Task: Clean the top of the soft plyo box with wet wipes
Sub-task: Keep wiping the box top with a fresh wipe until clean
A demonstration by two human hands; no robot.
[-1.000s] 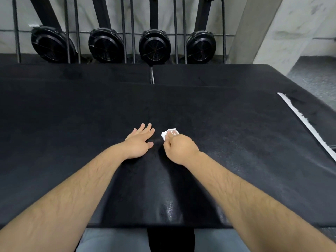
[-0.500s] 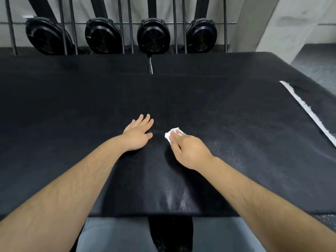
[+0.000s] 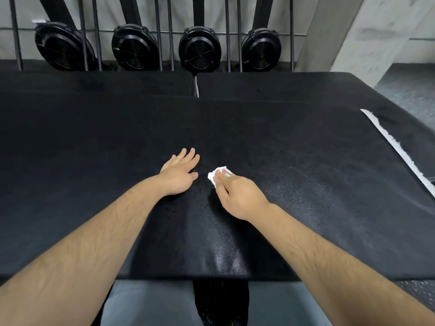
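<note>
Logged near to far.

1. Grey trouser legs (image 3: 150, 302), bottom of frame, tucked against the front edge of the box.
2. Box top (image 3: 317, 184), black and grained, filling the middle of the frame. Its long axis ran left to right, and a glossy patch sat at lower centre.
3. Left hand (image 3: 180, 171), just left of centre, palm down and flat on the box with fingers straight, holding nothing.
4. Right hand (image 3: 237, 196), just right of centre, fingers bent over the wipe (image 3: 214, 177) and pressing it to the surface. The wipe was white and bunched, showing past the fingertips toward the left hand but apart from it.

I judged that wiping was under way. The wipe lay mid-width, so bare top stretched well away toward both frame edges and the far side. The right hand carried the stroke and the left braced.

5. White strip (image 3: 395, 147), right edge.
6. Further black pads (image 3: 94, 83), then four round black fans (image 3: 199, 49) behind bars, top of frame.
</note>
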